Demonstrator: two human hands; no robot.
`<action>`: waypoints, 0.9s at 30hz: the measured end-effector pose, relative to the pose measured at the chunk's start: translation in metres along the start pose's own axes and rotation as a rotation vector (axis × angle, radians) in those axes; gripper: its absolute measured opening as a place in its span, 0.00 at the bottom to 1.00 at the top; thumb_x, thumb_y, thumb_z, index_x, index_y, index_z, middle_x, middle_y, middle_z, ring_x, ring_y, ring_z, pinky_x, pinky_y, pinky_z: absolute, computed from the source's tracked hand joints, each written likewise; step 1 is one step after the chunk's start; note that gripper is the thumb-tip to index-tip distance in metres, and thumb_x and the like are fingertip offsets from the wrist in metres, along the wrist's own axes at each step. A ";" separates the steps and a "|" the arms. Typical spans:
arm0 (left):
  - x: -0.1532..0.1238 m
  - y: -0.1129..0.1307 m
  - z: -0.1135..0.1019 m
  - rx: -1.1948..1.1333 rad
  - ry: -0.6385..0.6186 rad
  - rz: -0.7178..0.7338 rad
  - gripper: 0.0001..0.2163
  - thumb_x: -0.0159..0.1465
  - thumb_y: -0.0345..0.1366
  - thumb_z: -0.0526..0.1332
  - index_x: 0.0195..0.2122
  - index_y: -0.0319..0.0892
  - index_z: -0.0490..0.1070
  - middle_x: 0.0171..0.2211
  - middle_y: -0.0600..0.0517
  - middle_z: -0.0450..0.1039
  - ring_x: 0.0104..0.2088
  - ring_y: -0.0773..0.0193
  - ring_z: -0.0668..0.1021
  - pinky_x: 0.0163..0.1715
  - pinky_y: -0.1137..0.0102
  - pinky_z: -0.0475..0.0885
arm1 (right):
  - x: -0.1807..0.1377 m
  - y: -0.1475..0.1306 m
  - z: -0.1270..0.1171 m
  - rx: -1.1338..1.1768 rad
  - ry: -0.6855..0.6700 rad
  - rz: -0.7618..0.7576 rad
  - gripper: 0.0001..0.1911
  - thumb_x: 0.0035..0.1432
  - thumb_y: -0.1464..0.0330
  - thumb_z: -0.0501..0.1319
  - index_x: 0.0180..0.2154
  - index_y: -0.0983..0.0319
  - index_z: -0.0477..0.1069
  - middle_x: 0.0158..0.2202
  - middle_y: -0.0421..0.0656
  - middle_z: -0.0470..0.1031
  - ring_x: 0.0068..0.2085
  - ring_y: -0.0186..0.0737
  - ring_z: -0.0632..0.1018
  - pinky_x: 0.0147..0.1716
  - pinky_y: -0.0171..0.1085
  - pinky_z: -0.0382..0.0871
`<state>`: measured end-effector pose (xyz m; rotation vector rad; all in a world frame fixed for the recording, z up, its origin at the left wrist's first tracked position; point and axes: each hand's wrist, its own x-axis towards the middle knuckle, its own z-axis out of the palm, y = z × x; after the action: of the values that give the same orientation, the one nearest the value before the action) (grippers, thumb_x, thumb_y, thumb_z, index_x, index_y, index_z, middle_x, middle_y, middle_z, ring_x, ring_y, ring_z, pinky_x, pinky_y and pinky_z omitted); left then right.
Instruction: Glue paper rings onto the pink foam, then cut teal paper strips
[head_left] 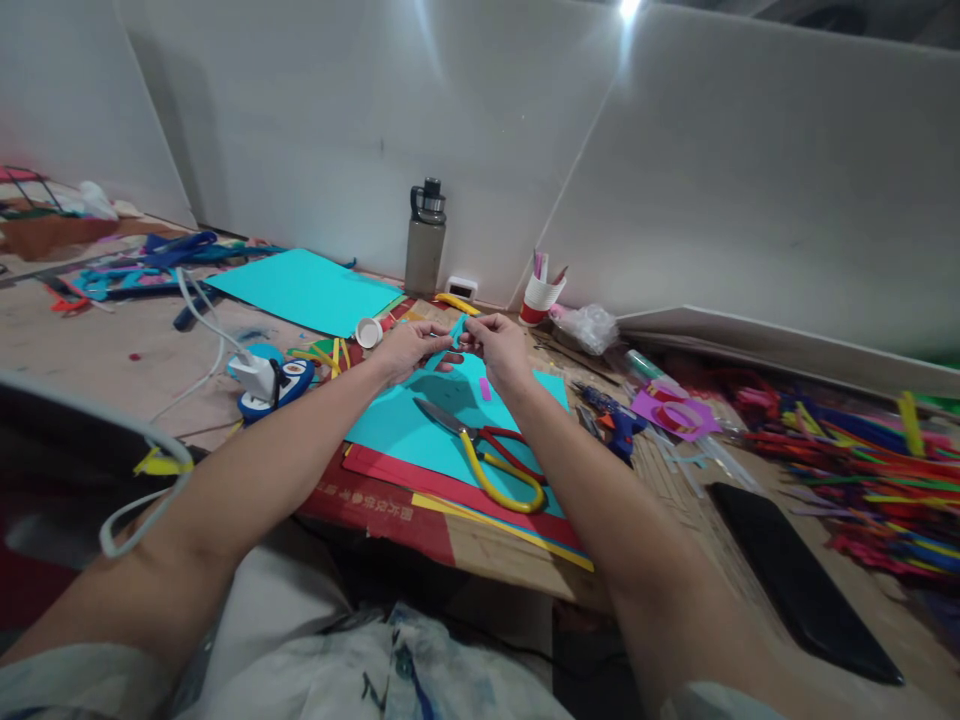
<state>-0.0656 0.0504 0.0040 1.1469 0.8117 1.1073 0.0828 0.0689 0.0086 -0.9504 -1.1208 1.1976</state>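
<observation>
Between my two hands is a narrow strip of turquoise paper (pixel 457 330), pinched from both sides. My left hand (pixel 415 350) grips its left part with the fingers closed. On the other side, the fingertips of my right hand (pixel 495 342) close on its right end. Beneath them lies a turquoise sheet (pixel 397 412) on top of red and yellow sheets. Scissors with red and yellow handles (pixel 480 450) rest on that sheet, blades pointing up and left. A small pink piece (pixel 484 389) lies just below my right hand.
A grey bottle (pixel 425 245) and a paper cup of pens (pixel 541 295) stand by the wall. At left are a power strip (pixel 277 385) and another turquoise sheet (pixel 307 290). A glue gun (pixel 615 420), a black phone-like slab (pixel 802 580) and coloured strips (pixel 885 480) lie at right.
</observation>
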 end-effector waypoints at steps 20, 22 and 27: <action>0.000 0.003 -0.005 0.140 -0.075 0.087 0.15 0.54 0.40 0.68 0.38 0.35 0.75 0.31 0.45 0.78 0.29 0.63 0.80 0.24 0.74 0.72 | -0.002 -0.006 0.000 -0.014 0.025 -0.064 0.08 0.51 0.71 0.62 0.26 0.61 0.62 0.18 0.34 0.69 0.20 0.28 0.72 0.23 0.30 0.69; 0.000 0.004 -0.005 0.149 -0.081 0.064 0.17 0.56 0.43 0.67 0.39 0.35 0.75 0.31 0.43 0.78 0.28 0.65 0.79 0.23 0.75 0.71 | -0.001 -0.005 0.000 -0.025 0.077 -0.076 0.08 0.50 0.72 0.62 0.26 0.61 0.62 0.19 0.34 0.68 0.21 0.28 0.72 0.24 0.30 0.70; -0.002 0.006 -0.006 0.175 -0.065 0.007 0.20 0.53 0.45 0.68 0.40 0.34 0.75 0.32 0.42 0.78 0.30 0.63 0.79 0.26 0.73 0.72 | -0.001 -0.003 0.001 -0.034 0.131 -0.089 0.08 0.50 0.73 0.61 0.25 0.61 0.61 0.19 0.34 0.68 0.22 0.29 0.73 0.25 0.32 0.72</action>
<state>-0.0729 0.0506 0.0080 1.3256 0.8670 1.0139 0.0821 0.0672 0.0116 -0.9804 -1.0701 1.0321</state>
